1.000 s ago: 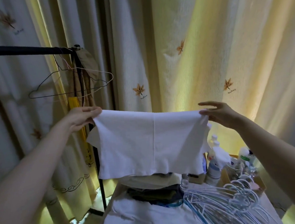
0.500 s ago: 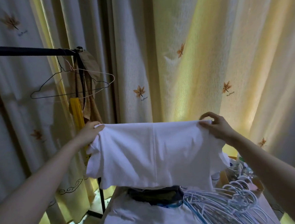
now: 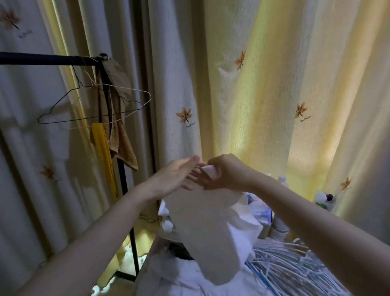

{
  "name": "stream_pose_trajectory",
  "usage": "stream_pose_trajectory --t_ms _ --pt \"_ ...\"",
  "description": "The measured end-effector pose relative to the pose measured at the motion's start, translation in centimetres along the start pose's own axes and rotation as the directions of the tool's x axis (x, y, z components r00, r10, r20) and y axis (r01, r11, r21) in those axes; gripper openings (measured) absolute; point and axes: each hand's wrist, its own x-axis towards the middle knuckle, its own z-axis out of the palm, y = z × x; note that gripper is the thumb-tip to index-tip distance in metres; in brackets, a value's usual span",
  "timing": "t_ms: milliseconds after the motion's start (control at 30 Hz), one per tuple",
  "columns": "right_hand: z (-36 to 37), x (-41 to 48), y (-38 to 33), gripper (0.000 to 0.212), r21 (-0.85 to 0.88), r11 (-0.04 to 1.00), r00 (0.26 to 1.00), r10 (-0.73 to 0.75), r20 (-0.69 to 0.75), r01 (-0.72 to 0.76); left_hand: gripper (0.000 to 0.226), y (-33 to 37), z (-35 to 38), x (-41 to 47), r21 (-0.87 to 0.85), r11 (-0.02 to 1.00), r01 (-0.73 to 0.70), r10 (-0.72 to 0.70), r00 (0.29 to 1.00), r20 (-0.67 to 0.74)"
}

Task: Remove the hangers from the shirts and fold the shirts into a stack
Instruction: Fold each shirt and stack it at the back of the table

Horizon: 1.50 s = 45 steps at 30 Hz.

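The right hand (image 3: 228, 173) pinches the top edge of the white cotton shirt (image 3: 209, 228) at centre, and the left hand (image 3: 175, 177) meets it there with straight fingers. The shirt hangs doubled beneath them, its lower edge over a heap of white shirts (image 3: 177, 287) at 6 o'clock. Piled white plastic hangers (image 3: 291, 264) crowd 4 o'clock. The black metal clothes rail (image 3: 30, 60) stands well apart at 10 o'clock.

Just my two arms in shot here, nothing fancy. Left forearm (image 3: 92, 244) and right forearm (image 3: 324, 226) are both bare right up to the edge of the picture, wrists bare too. Left grip (image 3: 175, 177) and right grip (image 3: 226, 173) are plain bare hands, fingers too blurry to say anything about the nails.
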Motion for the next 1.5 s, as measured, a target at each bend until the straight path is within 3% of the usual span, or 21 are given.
stream_pose_trajectory --t_ms 33,100,233,333,467,533,600,667,733,800,900,1000,1067,1133,1200,1267,1333,1367,1433,1500 --pt "0.1 -0.1 0.5 0.029 0.024 0.999 0.998 -0.023 -0.064 0.024 0.060 -0.8 -0.4 -0.1 0.140 0.988 -0.063 0.076 0.993 -0.089" --pt "0.1 -0.6 1.7 0.025 0.147 0.985 0.988 -0.073 -0.136 0.093 0.046 -3.0 -1.5 -0.3 0.451 0.892 -0.040 0.120 0.982 -0.149" --pt "-0.2 -1.5 4.4 0.020 0.239 0.963 0.984 -0.091 -0.150 0.126 0.026 -8.0 -1.8 -1.7 0.575 0.818 0.021 -0.134 0.979 0.155" --pt "-0.5 -2.0 6.4 0.019 0.236 0.970 0.996 -0.033 -0.085 0.052 0.021 -8.1 -2.6 -1.8 0.558 0.829 -0.026 -0.158 0.948 0.278" --pt "-1.1 -2.9 9.5 0.025 0.444 0.895 0.998 0.060 -0.032 -0.040 0.040 -6.5 -4.0 -1.9 0.334 0.937 -0.099 0.080 0.994 0.072" --pt "-0.1 -3.4 10.2 0.019 0.349 0.935 0.990 0.022 0.137 -0.069 0.045 -6.6 -3.2 -2.3 0.227 0.973 -0.033 0.011 0.995 0.097" --pt "2.3 -4.0 10.5 0.020 0.232 0.970 0.966 0.010 0.258 -0.072 0.040 -8.2 -1.0 -2.5 0.276 0.960 0.036 -0.086 0.982 0.169" --pt "4.9 -4.4 11.1 0.033 0.259 0.961 0.975 0.038 0.217 -0.095 0.035 -10.5 1.3 -2.6 0.330 0.941 0.079 -0.102 0.993 0.054" --pt "6.6 -5.1 11.7 0.039 0.232 0.967 0.986 0.066 0.155 -0.102 0.036 -12.6 3.2 -3.2 0.259 0.957 0.127 -0.120 0.992 -0.042" --pt "8.3 -6.0 12.4 0.021 0.180 0.980 0.968 0.038 0.249 -0.085 0.045 -14.4 5.1 -4.3 0.149 0.977 0.153 -0.155 0.988 0.006" --pt "12.2 -7.9 13.0 0.011 -0.006 0.994 0.865 0.098 0.493 -0.110 0.071 -17.3 9.0 -6.9 0.196 0.962 0.191 -0.231 0.950 0.211" --pt "17.7 -10.7 13.6 0.019 -0.014 0.995 0.760 0.082 0.645 -0.095 0.029 -21.0 13.1 -9.8 0.282 0.938 0.202 -0.304 0.869 0.391" --pt "21.4 -12.7 13.7 0.035 0.028 0.988 0.662 0.082 0.745 -0.154 0.022 -23.2 15.2 -11.4 0.288 0.918 0.272 -0.387 0.771 0.506" --pt "24.2 -14.3 13.8 0.034 0.017 0.967 0.537 0.126 0.834 -0.253 0.019 -24.3 16.5 -12.3 0.265 0.907 0.326 -0.419 0.669 0.613" --pt "26.0 -14.8 14.4 0.031 0.001 0.943 0.487 0.170 0.857 -0.332 0.023 -25.1 17.0 -12.4 0.247 0.895 0.372 -0.435 0.606 0.666" --pt "26.6 -14.3 15.3 0.034 0.031 0.924 0.566 0.208 0.798 -0.382 0.016 -25.3 17.0 -12.0 0.201 0.878 0.435 -0.462 0.657 0.596" --pt "26.9 -13.2 16.4 0.037 0.088 0.869 0.712 0.336 0.617 -0.487 0.018 -25.7 17.0 -11.4 -0.020 0.811 0.584 -0.546 0.769 0.333" --pt "27.0 -12.9 16.8 0.036 0.192 0.790 0.750 0.430 0.502 -0.582 0.028 -26.0 17.1 -11.0 -0.166 0.757 0.632 -0.611 0.775 0.164" --pt "27.4 -12.2 16.7 0.050 0.424 0.567 0.707 0.590 0.390 -0.706 0.039 -26.5 17.6 -10.5 -0.320 0.628 0.709 -0.750 0.661 -0.008" --pt "28.3 -12.1 16.4 0.073 0.431 0.428 0.600 0.664 0.446 -0.794 0.041 -27.2 18.5 -10.7 -0.296 0.512 0.806 -0.837 0.546 0.041"
